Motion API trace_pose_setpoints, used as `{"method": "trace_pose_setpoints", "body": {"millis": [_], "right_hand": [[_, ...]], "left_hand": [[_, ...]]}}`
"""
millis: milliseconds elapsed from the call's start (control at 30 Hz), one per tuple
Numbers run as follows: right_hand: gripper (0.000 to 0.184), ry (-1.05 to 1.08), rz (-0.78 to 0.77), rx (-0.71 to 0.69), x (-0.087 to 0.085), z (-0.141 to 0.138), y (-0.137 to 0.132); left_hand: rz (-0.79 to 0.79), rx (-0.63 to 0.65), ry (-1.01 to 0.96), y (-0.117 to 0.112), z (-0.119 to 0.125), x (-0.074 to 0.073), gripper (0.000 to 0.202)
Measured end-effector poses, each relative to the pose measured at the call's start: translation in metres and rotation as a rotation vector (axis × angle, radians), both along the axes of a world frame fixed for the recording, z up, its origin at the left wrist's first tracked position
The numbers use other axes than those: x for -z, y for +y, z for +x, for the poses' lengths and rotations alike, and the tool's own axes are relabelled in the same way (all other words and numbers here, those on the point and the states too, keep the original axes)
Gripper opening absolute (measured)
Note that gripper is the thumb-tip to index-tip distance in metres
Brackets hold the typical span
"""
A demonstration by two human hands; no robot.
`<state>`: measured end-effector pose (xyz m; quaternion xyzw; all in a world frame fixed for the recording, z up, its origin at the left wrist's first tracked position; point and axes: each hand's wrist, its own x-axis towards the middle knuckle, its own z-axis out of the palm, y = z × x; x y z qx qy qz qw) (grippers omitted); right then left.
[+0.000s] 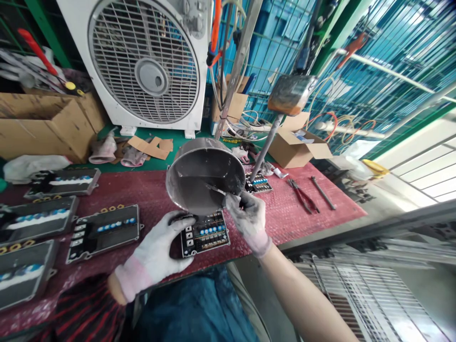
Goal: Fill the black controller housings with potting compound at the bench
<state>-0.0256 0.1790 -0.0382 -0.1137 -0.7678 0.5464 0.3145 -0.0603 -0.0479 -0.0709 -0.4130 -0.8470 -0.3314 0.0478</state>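
Note:
My left hand [156, 251], in a white glove, grips the lower rim of a tilted metal bowl [204, 173] that holds grey paste. My right hand [249, 216], in a stained glove, pinches a thin metal tool [217, 190] whose tip reaches into the bowl. Directly beneath the bowl, a small black circuit module [204, 235] with blue parts lies on the red bubble wrap [149, 190].
Several larger black modules [103, 230] lie at the left. Pliers [302, 194] and a metal rod [322, 192] rest at the right, another small module [258, 183] behind the bowl. A white fan [147, 61], cardboard boxes [39, 126] and poles stand at the back.

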Motion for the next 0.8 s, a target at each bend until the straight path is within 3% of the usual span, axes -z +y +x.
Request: {"method": "trace_pose_setpoints", "body": {"millis": [200, 467, 800], "right_hand": [[0.038, 0.014, -0.010, -0.024, -0.005, -0.004, -0.002], [0.037, -0.006, 0.007, 0.005, -0.012, -0.005, 0.000], [0.039, 0.013, -0.023, 0.032, -0.004, -0.002, 0.011]], "left_hand": [[0.072, 0.005, 0.037, 0.000, 0.000, 0.004, 0.063], [0.055, -0.001, 0.004, 0.000, 0.000, 0.004, 0.063], [0.059, 0.011, 0.023, 0.001, -0.001, 0.002, 0.065]]}}
